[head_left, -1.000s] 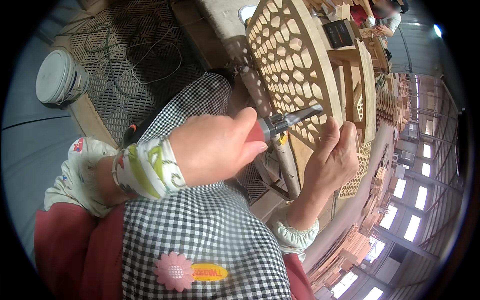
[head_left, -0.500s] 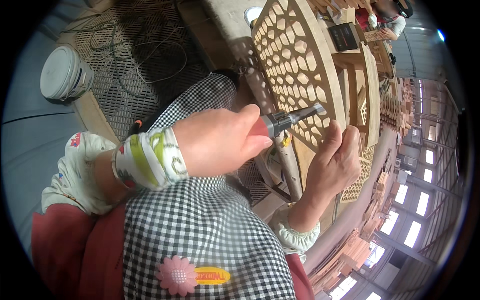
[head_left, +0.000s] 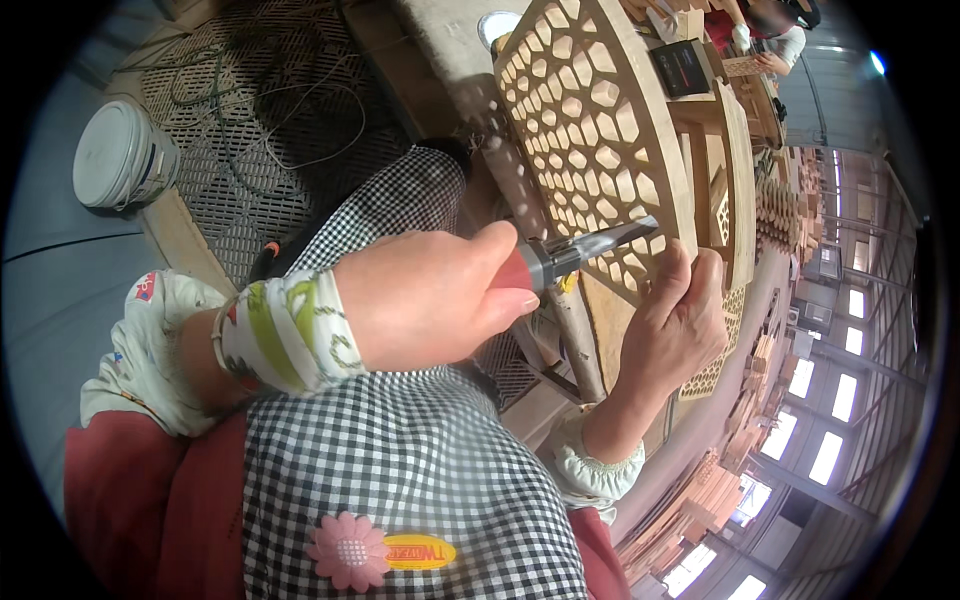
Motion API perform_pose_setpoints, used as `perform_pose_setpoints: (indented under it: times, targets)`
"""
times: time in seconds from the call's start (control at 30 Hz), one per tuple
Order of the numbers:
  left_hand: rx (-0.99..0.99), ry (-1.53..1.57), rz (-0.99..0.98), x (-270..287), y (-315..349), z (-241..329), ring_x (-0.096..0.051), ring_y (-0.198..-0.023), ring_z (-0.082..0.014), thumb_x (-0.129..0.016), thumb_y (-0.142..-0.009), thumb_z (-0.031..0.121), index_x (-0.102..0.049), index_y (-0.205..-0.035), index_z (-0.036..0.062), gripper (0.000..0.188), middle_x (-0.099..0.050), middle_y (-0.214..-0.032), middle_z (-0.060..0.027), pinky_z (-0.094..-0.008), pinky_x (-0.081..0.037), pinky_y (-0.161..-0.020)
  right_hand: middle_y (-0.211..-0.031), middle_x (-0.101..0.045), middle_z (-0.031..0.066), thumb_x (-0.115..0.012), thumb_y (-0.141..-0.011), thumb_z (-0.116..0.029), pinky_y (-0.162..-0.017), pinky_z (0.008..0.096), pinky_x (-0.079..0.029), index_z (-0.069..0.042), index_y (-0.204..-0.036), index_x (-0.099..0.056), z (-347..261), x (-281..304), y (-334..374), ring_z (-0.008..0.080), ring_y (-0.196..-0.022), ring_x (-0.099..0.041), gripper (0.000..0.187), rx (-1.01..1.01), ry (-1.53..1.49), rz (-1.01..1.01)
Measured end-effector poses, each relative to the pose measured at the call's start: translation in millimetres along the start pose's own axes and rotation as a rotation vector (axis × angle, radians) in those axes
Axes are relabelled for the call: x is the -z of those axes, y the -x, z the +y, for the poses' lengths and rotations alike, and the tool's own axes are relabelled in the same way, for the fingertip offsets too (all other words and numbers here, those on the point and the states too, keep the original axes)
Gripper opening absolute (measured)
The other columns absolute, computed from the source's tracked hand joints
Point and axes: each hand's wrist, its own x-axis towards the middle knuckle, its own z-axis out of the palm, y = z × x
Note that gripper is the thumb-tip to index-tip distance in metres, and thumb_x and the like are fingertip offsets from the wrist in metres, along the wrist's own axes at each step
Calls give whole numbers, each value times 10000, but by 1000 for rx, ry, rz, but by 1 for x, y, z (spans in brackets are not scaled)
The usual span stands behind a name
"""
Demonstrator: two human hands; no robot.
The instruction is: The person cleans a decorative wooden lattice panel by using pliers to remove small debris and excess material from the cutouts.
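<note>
My left hand (head_left: 430, 295) is closed around the red handle of a carving tool (head_left: 590, 248) with a grey collar and a narrow steel blade. The blade points right, its tip over the near right part of a wooden lattice panel (head_left: 660, 130); contact cannot be made out. Many polygonal openings pierce this panel, which stands tilted in front of me with a solid curved border. Beside that border, near its lower corner, my right hand (head_left: 672, 325) is closed with thumb against bent fingers, seemingly gripping the panel's edge, which the fingers hide.
A white lidded bucket (head_left: 112, 155) stands at left by slatted flooring with loose cables (head_left: 300, 150). A black box (head_left: 683, 68) rests on wooden frames (head_left: 738, 180) behind the panel. Another person (head_left: 765, 45) works at far right. Stacked timber (head_left: 685, 510) lines the right side.
The blade tip has shifted slightly right along the panel toward its border. My right hand stays closed at the edge. The whole view has moved a little.
</note>
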Motion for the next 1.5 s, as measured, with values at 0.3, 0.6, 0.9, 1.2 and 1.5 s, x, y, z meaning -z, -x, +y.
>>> perform_pose_setpoints:
  times: [0.3,0.6,0.9,1.2,1.5]
  targets:
    - [73,-60,24,5,9,-5,-693,-621,-387,-652,-1010,333,-509,-1131,-7,389,-676,-709,-203,-439,-534,-535,-646,-615,87,-596,-1066,-372,-511,395,-438,-78,-835,-579,3,-1,1,302,-548,-608,374,-12,-29,5]
    - [7,-167,163,7,16,6,-699,-673,-412,-668,-998,330,-485,-1083,-13,398,-673,-740,-225,-455,-543,-566,-634,-552,100,-602,-1062,-388,-498,399,-409,-80,-827,-560,3,-2,3,310,-534,-575,389,90,49,28]
    - [-10,-182,142,11,5,16,-690,-680,-452,-658,-1007,328,-468,-1055,-30,408,-673,-736,-252,-485,-549,-568,-638,-579,83,-603,-1060,-388,-504,395,-417,-79,-835,-567,2,0,3,288,-539,-590,385,79,95,20]
    - [-75,-459,286,12,0,13,-704,-646,-404,-691,-975,365,-488,-1057,-9,433,-684,-715,-216,-473,-567,-552,-642,-542,95,-619,-1049,-392,-491,417,-405,-80,-818,-532,0,-1,2,322,-535,-558,398,93,87,38]
    - [-113,-650,478,5,4,10,-715,-597,-305,-733,-940,376,-512,-1069,33,428,-680,-710,-151,-382,-575,-514,-618,-578,89,-569,-1067,-452,-521,415,-428,-85,-813,-552,-2,2,-4,312,-547,-592,446,39,132,14]
